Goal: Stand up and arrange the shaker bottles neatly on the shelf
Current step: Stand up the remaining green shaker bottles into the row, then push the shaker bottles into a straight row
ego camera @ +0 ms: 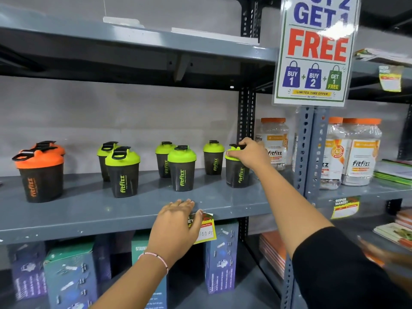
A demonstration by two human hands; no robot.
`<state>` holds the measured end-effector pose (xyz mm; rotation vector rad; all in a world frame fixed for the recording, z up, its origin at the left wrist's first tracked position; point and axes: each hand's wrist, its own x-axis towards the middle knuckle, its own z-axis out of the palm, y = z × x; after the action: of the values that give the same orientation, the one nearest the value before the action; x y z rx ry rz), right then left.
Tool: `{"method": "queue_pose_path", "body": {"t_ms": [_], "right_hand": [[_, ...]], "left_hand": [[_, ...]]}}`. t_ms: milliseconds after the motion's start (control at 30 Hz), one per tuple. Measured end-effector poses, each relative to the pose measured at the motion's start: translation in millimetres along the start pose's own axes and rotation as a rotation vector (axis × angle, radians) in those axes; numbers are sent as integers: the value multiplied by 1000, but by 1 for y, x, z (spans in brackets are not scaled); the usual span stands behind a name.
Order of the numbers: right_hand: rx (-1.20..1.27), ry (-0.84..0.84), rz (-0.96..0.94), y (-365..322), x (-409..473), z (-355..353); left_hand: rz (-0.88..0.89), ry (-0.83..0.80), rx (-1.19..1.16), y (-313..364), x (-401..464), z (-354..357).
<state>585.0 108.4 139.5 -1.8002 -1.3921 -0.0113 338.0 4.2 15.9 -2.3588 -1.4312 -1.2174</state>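
Several dark shaker bottles stand upright on the grey shelf (89,210). Two orange-lidded shakers (41,175) stand at the left. Green-lidded ones stand in pairs: one pair (123,172), a middle pair (181,169), and a back bottle (213,158) toward the right. My right hand (247,153) grips the green lid of the rightmost shaker (236,173), which stands on the shelf. My left hand (176,226) lies flat on the shelf's front edge, fingers spread, partly covering a yellow price tag (206,233).
A perforated steel upright (308,157) stands right of the held shaker, with a "Buy 2 Get 1 Free" sign (314,50) hung on it. Clear jars with orange lids (356,152) fill the neighbouring shelf. Boxes (69,275) sit on the shelf below.
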Motion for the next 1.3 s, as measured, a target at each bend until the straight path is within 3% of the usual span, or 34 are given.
{"method": "queue_pose_path", "body": {"t_ms": [167, 300, 500, 567, 667, 867, 1067, 1300], "right_hand": [[-58, 98, 41, -4, -16, 6], [-12, 170, 75, -3, -27, 11], [236, 223, 183, 18, -46, 35], [195, 155, 234, 28, -48, 45], [173, 22, 258, 39, -41, 55], [134, 5, 229, 42, -38, 58], [197, -120, -2, 32, -46, 62], [209, -129, -30, 29, -51, 59]], "left_hand": [[1, 17, 22, 2, 1, -1], [-56, -35, 195, 4, 21, -15], [-470, 133, -216, -20, 74, -15], [-592, 157, -405, -26, 84, -8], [-633, 171, -531, -30, 97, 8], [-653, 39, -467, -34, 116, 26], [-748, 133, -324, -41, 112, 27], [-796, 133, -203, -40, 111, 27]]}}
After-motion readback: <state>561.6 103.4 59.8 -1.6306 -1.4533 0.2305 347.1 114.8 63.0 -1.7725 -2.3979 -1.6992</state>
